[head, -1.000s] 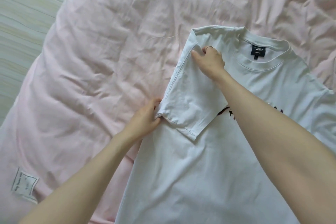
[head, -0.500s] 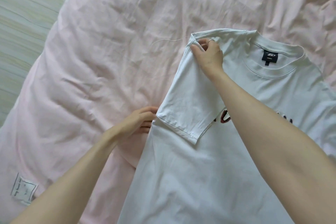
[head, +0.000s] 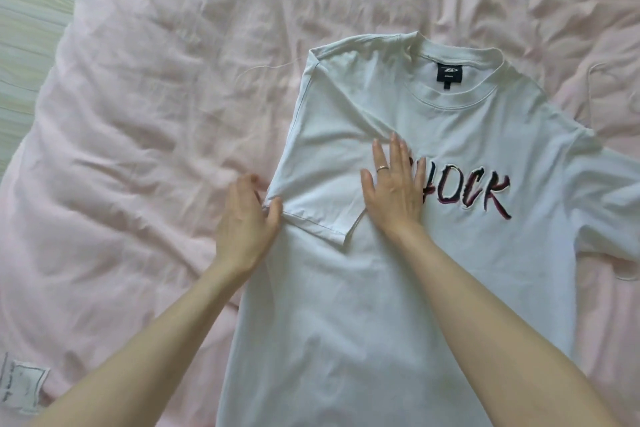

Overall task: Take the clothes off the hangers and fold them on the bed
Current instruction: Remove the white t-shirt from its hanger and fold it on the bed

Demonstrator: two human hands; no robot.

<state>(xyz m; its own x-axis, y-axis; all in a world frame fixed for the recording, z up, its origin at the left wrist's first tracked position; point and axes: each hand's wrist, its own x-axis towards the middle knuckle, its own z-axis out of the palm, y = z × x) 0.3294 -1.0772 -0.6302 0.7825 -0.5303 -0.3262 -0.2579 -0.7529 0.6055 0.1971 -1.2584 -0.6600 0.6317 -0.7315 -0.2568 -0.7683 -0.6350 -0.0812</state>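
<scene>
Pink rumpled duvet (head: 145, 121) covers the bed, white care tag (head: 22, 383) at lower left. Left hand (head: 244, 225), slightly blurred, fingers relaxed, thumb touching the folded sleeve (head: 322, 180) cuff corner, gripping nothing. Right hand (head: 393, 191) flat, fingers straight, pressing sleeve onto white T-shirt (head: 381, 322), which lies face-up on the duvet. Risk: soft wrinkled bedding could let the fold creep or spring open once the pressing stops. First print letter hidden under right hand; hem and far sleeve cut off; no hangers in view
</scene>
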